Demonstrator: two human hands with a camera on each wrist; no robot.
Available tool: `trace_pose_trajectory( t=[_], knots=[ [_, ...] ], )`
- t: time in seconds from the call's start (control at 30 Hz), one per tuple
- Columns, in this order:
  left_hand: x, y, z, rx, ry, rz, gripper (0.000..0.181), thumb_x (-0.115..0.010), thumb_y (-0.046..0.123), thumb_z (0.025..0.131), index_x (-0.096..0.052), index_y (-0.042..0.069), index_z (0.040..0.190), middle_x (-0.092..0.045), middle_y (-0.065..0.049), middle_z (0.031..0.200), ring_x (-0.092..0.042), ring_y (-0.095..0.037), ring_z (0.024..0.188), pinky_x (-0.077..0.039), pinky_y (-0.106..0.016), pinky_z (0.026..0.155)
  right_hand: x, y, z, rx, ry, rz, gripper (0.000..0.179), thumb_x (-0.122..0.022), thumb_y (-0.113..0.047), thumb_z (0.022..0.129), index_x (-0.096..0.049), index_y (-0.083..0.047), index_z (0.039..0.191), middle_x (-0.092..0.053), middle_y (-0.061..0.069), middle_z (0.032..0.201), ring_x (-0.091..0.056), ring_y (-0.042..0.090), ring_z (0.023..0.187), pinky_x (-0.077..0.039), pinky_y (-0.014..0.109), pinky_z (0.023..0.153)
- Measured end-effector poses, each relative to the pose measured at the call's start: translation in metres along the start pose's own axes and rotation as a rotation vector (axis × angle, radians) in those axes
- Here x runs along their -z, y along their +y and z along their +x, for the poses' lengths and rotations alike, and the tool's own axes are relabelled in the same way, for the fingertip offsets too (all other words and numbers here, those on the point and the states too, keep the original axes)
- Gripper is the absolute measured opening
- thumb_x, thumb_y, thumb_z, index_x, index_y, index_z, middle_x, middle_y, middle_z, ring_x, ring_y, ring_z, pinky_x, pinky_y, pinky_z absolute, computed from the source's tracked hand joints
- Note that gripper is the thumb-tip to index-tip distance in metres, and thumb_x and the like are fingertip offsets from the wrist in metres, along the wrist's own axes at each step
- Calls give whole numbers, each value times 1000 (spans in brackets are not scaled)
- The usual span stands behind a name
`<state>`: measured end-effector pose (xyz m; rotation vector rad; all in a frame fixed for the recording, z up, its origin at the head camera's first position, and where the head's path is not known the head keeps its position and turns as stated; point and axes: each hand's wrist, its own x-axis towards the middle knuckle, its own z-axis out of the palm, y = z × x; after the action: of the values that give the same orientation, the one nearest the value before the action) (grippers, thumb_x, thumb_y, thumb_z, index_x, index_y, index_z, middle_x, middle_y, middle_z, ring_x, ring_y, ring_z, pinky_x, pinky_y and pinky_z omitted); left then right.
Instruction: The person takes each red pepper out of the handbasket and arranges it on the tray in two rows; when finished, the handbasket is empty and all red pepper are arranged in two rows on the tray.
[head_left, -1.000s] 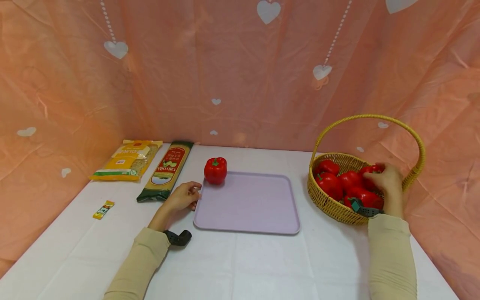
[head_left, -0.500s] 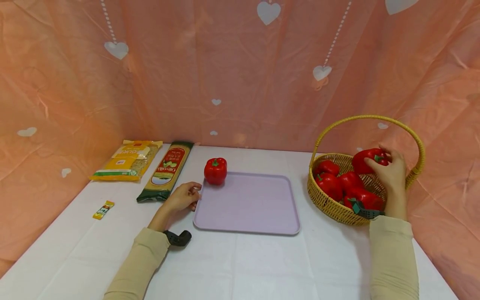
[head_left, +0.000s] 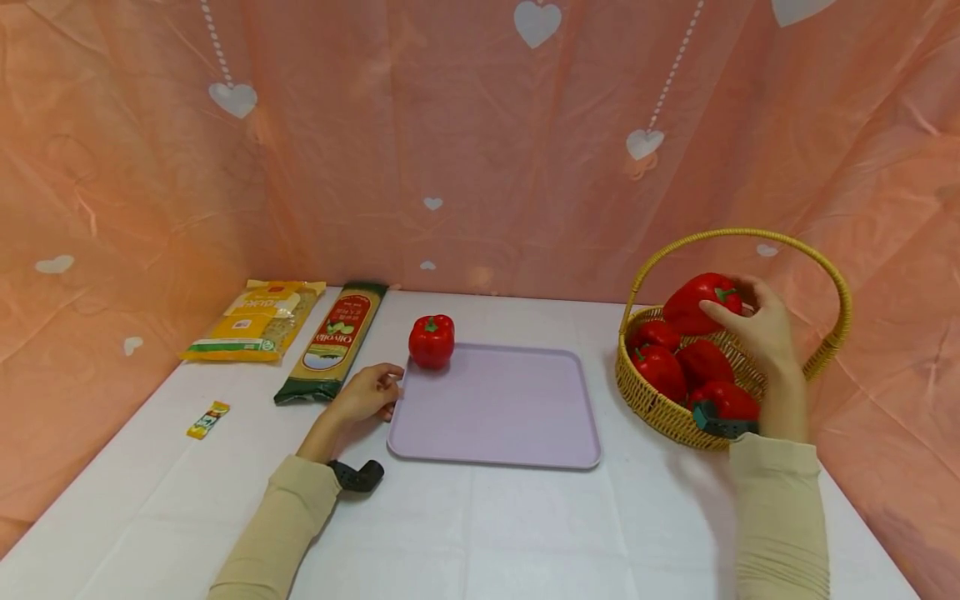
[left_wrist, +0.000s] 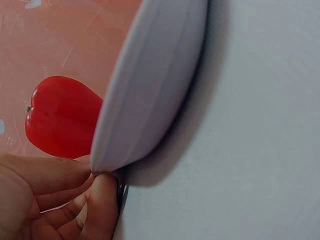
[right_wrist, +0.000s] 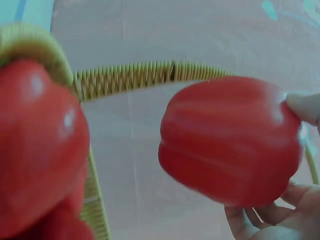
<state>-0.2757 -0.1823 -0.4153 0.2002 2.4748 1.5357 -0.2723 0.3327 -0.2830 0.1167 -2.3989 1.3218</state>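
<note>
My right hand (head_left: 765, 321) grips a red bell pepper (head_left: 697, 305) near its green stem, holding it over the wicker basket (head_left: 660, 418) below the arched handle. Its smooth lobed end (right_wrist: 225, 145) points away from the fingers in the right wrist view. Several more red peppers lie in the basket. At the left edge of the lilac tray (head_left: 495, 408), my left hand (head_left: 367, 393) pinches the rim between thumb and finger, as the left wrist view shows. Another red bell pepper (head_left: 431, 343) stands upright at the tray's far left corner.
Left of the tray lie a green-ended pasta packet (head_left: 330, 343) and a yellow food bag (head_left: 255, 321). A small yellow sachet (head_left: 207, 420) is nearer the front left. A pink curtain with white hearts (head_left: 480, 150) hangs behind the white-covered table (head_left: 525, 533).
My right hand has lifted the bell pepper from among the others in the basket and carried it up and leftward. The left hand and tray have stayed put.
</note>
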Motion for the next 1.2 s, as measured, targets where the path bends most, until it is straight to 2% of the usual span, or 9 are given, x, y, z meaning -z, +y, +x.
trace_pose_trajectory(
  t=[0.1, 0.2, 0.4, 0.6, 0.83, 1.2],
  knots=[
    [0, 0, 0, 5, -2, 1, 36, -46, -3, 90, -45, -10, 125, -50, -11, 82, -51, -16, 58, -52, -26, 53, -11, -7, -3, 64, -50, 119, 46, -66, -12, 85, -51, -15, 129, -51, -16, 108, -53, 0, 86, -44, 5, 71],
    [0, -1, 1, 6, -2, 1, 36, -47, -3, 90, -45, -9, 125, -50, -11, 82, -51, -16, 58, -51, -26, 53, -24, -14, -6, 126, -99, 186, 47, -66, -6, 84, -53, -16, 127, -54, -14, 108, -55, 3, 86, -47, 8, 70],
    [0, -2, 0, -27, -7, -18, 37, -47, -3, 90, -43, -12, 125, -49, -10, 81, -50, -14, 58, -50, -25, 51, -56, -22, -7, 194, -196, 246, 52, -64, -3, 84, -48, -11, 133, -52, -8, 114, -55, 10, 93, -51, 14, 71],
    [0, -3, 1, -35, -5, -13, 36, -46, -4, 89, -44, -12, 124, -49, -10, 81, -51, -14, 57, -51, -26, 52, -97, -25, -5, 169, -237, 308, 56, -64, -4, 84, -43, -7, 136, -50, -3, 117, -52, 13, 101, -51, 16, 77],
    [0, -3, 1, -48, -6, -17, 36, -46, -5, 89, -43, -13, 124, -49, -10, 81, -50, -14, 57, -50, -26, 51, -138, -29, -2, 106, -279, 342, 60, -66, -5, 83, -41, -4, 138, -45, 17, 131, -46, 21, 108, -49, 15, 78],
    [-1, 0, -1, -22, -1, -64, 36, -46, -5, 89, -43, -12, 125, -48, -10, 81, -50, -14, 59, -49, -25, 51, -190, -24, 3, 114, -290, 351, 60, -70, -10, 81, -44, -3, 134, -49, 14, 131, -46, 23, 115, -48, 24, 88]
  ],
)
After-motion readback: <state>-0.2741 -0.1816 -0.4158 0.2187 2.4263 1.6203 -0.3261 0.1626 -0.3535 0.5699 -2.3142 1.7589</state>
